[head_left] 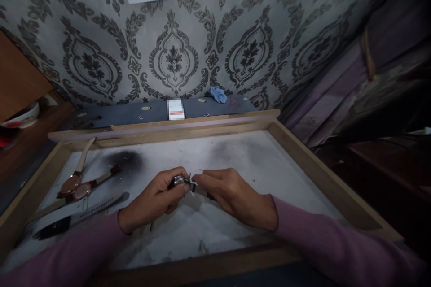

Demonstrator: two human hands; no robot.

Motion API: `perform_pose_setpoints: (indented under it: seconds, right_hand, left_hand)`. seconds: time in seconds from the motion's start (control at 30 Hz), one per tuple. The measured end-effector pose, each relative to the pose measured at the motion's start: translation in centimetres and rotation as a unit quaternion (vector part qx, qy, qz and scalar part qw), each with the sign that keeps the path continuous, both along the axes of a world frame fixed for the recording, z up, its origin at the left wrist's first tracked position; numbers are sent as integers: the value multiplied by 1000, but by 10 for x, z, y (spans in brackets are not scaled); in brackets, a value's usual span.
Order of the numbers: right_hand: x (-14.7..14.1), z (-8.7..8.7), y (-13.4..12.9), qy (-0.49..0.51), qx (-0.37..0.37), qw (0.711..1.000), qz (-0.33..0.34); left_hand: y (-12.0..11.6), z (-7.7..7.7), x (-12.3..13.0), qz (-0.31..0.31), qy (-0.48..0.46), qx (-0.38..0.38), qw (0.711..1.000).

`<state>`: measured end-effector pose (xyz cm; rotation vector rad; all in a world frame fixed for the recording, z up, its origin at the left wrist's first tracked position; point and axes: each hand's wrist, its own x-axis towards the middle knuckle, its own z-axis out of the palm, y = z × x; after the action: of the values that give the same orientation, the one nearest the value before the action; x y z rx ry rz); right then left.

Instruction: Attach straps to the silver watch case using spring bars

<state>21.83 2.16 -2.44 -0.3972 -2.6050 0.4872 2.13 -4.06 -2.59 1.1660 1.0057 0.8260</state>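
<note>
My left hand (161,193) is closed around a wristwatch (179,180) with a silver-rimmed case, its thumb and forefinger pinching the case's edge. A dark strap (194,187) extends from the watch toward my right hand (232,190). The fingers of that hand are bent and pressed together close beside the watch. From between them pokes the bright tip of a thin metal tool (201,169); the rest of it is hidden. Both hands are above the white bottom of a shallow wooden tray (299,161).
On the tray's left lie two rose-gold watches (70,184) with straps and a black watch (54,228) with a perforated band. Behind the tray's rim are a small white box (176,109) and a crumpled blue cloth (218,94). A bowl (23,116) stands at far left.
</note>
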Motion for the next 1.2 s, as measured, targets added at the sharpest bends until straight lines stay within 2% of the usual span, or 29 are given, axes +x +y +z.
perform_pose_setpoints:
  seconds: [0.27, 0.5, 0.63, 0.83, 0.93, 1.03, 1.1, 1.2]
  right_hand:
    - [-1, -7, -1, -18, 125, 992, -3]
    - [0, -6, -4, -35, 195, 980, -3]
    - [0, -5, -5, -48, 222, 974, -7]
    - [1, -6, -4, -42, 237, 970, -15]
    - [0, -6, -3, -42, 178, 983, -19]
    - [0, -3, -3, -9, 23, 999, -21]
    - [-2, 1, -4, 22, -100, 994, -34]
    - [-4, 7, -4, 48, -244, 966, -71]
  left_hand:
    - [-1, 4, -1, -16, 67, 18, 997]
    - [-2, 7, -3, -34, 126, 52, 990]
    - [-1, 8, -3, -39, 144, 74, 986]
    - [0, 5, -3, -36, 124, 58, 990]
    - [1, 2, -3, -32, 93, 35, 995]
    - [2, 0, -3, -17, 55, 37, 998]
    - [2, 1, -2, -6, 38, 39, 999]
    - [2, 1, -2, 4, 27, 37, 999]
